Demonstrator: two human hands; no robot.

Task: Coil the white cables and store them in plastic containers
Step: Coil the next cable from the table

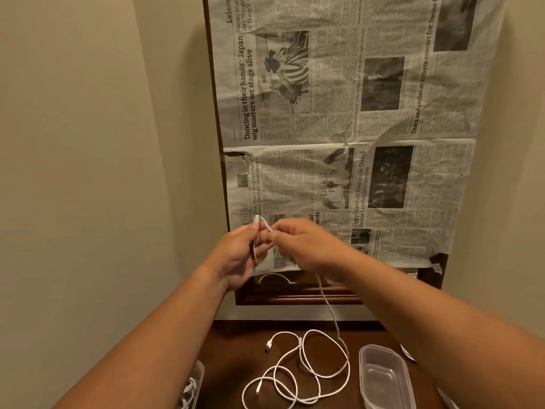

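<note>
On the dark wooden table [233, 376] nearest the camera, loose white cables [298, 370] lie beside an open plastic container [383, 376], while above them the left hand [239, 255] and right hand [306, 246] pinch one cable's end before a newspaper-covered frame [348, 137] on the beige wall [88, 143].

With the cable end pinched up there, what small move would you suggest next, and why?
Probably loop a first turn over the left hand: both hands pinch the white cable near its end, and its length hangs uncoiled to the dark wooden table.
</note>
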